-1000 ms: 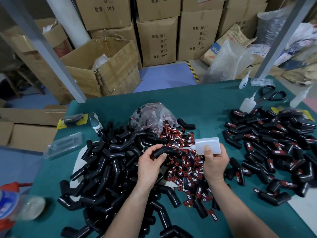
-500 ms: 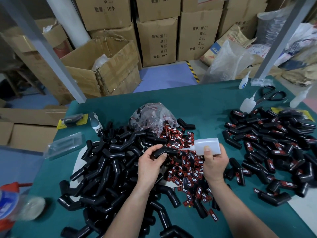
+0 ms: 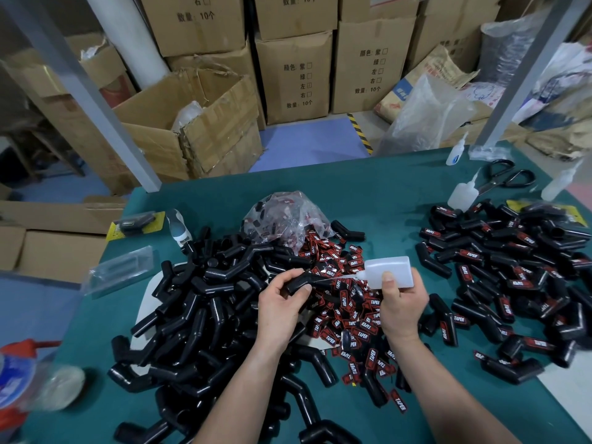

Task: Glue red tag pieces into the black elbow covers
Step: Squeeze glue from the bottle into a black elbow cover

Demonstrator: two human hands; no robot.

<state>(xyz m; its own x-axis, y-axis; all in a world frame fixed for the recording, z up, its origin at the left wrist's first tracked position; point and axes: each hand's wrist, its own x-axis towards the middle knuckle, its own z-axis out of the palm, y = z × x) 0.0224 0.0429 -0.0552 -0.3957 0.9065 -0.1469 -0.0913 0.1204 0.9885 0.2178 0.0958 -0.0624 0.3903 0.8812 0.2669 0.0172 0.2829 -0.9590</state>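
My left hand (image 3: 282, 306) grips a black elbow cover (image 3: 299, 281) above the middle of the table. In my right hand (image 3: 400, 302) is a white glue bottle (image 3: 389, 271), lying sideways with its thin nozzle tip on that cover. Below both hands spreads a heap of red tag pieces (image 3: 349, 322) printed TAPER. A big pile of bare black elbow covers (image 3: 205, 302) fills the left side. Covers with red tags on them (image 3: 512, 274) lie piled at the right.
A crumpled clear bag (image 3: 282, 219) with more tags sits behind the heap on the green table (image 3: 368, 193). Spare glue bottles (image 3: 461, 195), scissors (image 3: 506, 177) and a metal post (image 3: 525, 72) stand at the back right. Cardboard boxes (image 3: 205, 123) lie beyond the table.
The glue bottle and both hands have barely shifted; the nozzle stays on the cover held in my left hand.
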